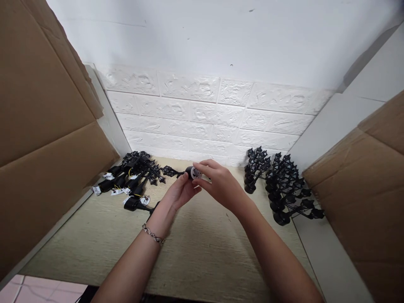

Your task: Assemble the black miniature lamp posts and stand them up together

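Note:
A small black model street lamp (171, 171) lies on its side in the air above the table, its lantern end pointing left and its round base turned towards me. My left hand (183, 190) is closed around the base from below. In the open end of the base sits a white round disc (196, 173) with dark marks on it. My right hand (213, 176) pinches the disc's rim between thumb and fingers. Part of the base is hidden behind my fingers.
Several similar black lamps (134, 170) with white discs and yellow wires lie heaped at the left. One lamp (135, 205) lies nearer my left wrist. Rows of black lamps (277, 185) stand at the right. Cardboard sheets (47, 105) flank the table (202, 252); a white brick-patterned wall (202, 109) closes the back.

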Available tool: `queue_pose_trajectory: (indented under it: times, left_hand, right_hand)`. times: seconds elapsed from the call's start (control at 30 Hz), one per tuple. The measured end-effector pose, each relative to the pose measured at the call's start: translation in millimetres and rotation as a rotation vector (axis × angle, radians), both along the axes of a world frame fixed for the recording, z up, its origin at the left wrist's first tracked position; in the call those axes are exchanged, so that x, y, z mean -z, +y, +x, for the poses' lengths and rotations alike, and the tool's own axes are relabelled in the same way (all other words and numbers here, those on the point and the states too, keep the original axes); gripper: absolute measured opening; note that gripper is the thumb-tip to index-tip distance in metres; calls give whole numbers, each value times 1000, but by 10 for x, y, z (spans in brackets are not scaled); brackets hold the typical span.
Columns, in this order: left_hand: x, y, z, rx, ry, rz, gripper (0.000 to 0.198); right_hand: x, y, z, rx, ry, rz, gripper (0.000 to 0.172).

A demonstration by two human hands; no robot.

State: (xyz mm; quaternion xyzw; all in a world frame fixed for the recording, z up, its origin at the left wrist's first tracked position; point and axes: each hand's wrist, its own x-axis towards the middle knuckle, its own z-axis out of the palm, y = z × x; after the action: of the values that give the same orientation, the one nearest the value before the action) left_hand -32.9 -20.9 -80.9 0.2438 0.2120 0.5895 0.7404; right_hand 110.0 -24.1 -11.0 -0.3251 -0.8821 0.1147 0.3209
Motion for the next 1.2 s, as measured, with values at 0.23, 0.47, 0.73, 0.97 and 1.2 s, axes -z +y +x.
queue_pose_trajectory:
  times: [0.23, 0.47, 0.73, 0.97, 1.2]
  left_hand:
    - [-7, 5, 3, 13, 3, 15, 28]
    - [-32, 22, 3, -33, 47, -47, 32]
    - [-180, -26, 34, -44, 31, -76, 43]
    - [-216, -14, 28, -60, 36, -184, 50]
    - [-235, -8, 36, -86, 13, -263, 46]
  right_hand:
    - [-1, -2, 8, 11, -9, -5, 35]
    - [7, -18, -28, -6, 6, 26, 33]
    - [96, -17, -100, 104, 28, 193, 31]
    - [318, 53, -221, 242, -26, 378, 41]
    - [283, 37, -224, 234, -126, 279, 44]
